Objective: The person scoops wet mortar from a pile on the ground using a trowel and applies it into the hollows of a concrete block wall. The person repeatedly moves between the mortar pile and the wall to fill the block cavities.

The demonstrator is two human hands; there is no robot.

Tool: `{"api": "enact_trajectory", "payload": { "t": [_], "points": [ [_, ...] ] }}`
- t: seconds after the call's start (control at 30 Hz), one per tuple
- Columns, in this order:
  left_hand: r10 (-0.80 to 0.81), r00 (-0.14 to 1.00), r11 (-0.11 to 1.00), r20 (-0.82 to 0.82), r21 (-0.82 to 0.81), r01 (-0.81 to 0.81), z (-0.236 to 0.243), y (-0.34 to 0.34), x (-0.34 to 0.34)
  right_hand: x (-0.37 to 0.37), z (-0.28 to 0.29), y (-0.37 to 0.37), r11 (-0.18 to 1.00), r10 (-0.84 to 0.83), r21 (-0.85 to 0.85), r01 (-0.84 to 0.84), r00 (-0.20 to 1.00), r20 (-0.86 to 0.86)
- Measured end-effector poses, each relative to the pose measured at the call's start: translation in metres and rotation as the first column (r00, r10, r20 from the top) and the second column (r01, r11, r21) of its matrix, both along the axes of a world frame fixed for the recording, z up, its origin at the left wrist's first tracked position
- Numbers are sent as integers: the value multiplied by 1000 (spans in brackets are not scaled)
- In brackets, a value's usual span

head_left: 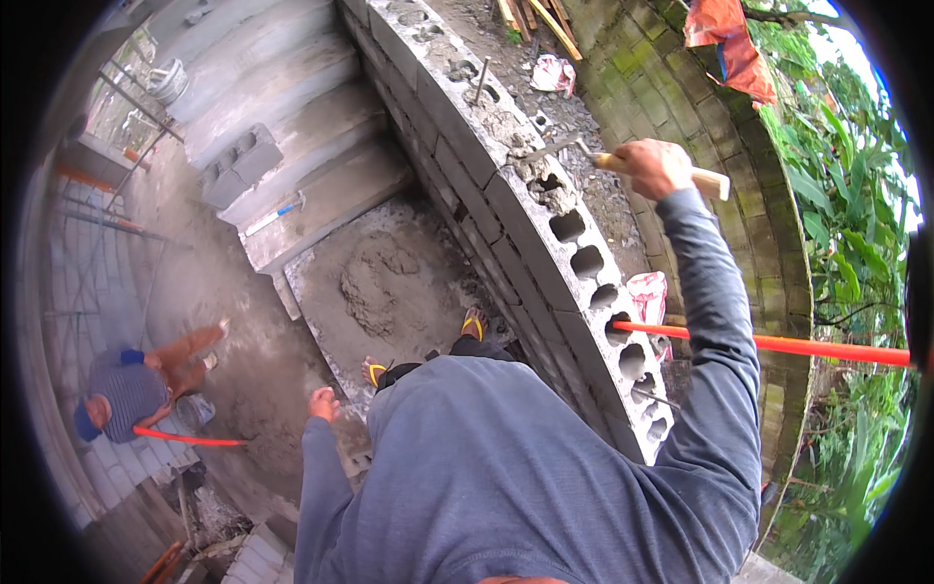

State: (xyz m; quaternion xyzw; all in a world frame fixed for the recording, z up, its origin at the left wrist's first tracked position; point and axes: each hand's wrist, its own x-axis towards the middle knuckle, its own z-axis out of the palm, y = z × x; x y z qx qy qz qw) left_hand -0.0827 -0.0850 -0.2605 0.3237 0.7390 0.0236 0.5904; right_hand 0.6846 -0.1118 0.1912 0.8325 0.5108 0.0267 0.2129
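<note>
— What held the mortar?

— A flat mixing board (326,336) at centre frame carried a grey mortar heap (375,282). The hollow cells of the block wall (584,263), running from top centre to lower right, were open; one near the trowel held mortar.

— And the hands?

— The right hand (654,165), upper right, was clenched on the wooden handle of a trowel (623,161), its blade over the wall top. The left hand (323,402), lower left, hung loose, apparently holding nothing.
</note>
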Motion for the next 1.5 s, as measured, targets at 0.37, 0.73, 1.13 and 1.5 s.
{"api": "enact_trajectory", "payload": {
  "t": [0.37, 0.73, 1.13, 1.5],
  "points": [
    [119, 993, 956, -9, -268, -117, 2, -102, -38, 2, -14, -48, 986, -137, 77, 145, 985, -101],
    [15, 1000, 996, -17, -89, -16, 34, -85, 3, 70, -149, -65, 877, -286, 258, 406, 871, -401],
    [-52, 999, 999, -7, -16, 52, 46, -66, 47, 96, -215, -113, 972, -164, 98, 211, 920, -356],
    [-59, 997, 994, 53, -86, 63, 7, -87, 7, 29, -116, -162, 892, -352, 139, 430, 854, -383]
  ]
}}
